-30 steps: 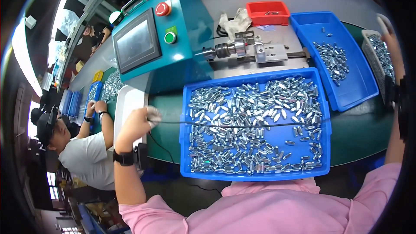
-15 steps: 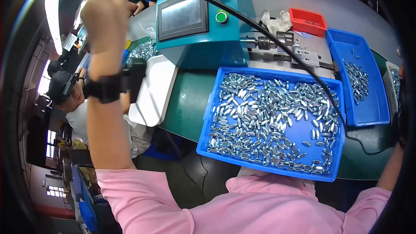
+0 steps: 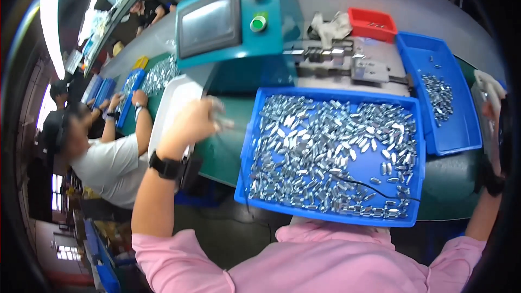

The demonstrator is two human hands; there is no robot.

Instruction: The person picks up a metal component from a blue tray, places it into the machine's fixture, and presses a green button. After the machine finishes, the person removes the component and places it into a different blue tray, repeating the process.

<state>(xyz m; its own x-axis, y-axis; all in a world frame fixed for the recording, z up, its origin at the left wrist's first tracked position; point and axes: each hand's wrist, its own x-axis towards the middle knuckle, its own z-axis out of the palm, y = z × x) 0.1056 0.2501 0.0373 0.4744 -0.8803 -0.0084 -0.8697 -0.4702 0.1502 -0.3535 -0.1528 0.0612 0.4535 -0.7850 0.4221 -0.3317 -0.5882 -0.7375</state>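
Observation:
My left hand (image 3: 194,120), with white coverings on some fingertips and a black band at the wrist, is over the white tray (image 3: 159,125). It is smeared by motion, so I cannot make out whether it holds anything. Right of it lies a large blue tray (image 3: 247,154) full of small shiny hex-shaped metal parts (image 3: 304,157). A thin black cable (image 3: 374,187) crosses above these parts. At the far right edge my right hand (image 3: 490,113) is closed on a whitish basket (image 3: 487,82), partly lost in the dark rim.
Behind the blue tray stands a teal machine (image 3: 239,65) with a screen, buttons and a metal chuck (image 3: 320,54). A smaller blue bin (image 3: 456,133) and a red bin (image 3: 372,23) stand to the right. At left sits a co-worker in a white shirt (image 3: 111,171).
My left hand has come down and right from high up at the machine's left. The cable no longer arcs across the machine and now hangs low over the tray. The whitish basket appears raised and tilted.

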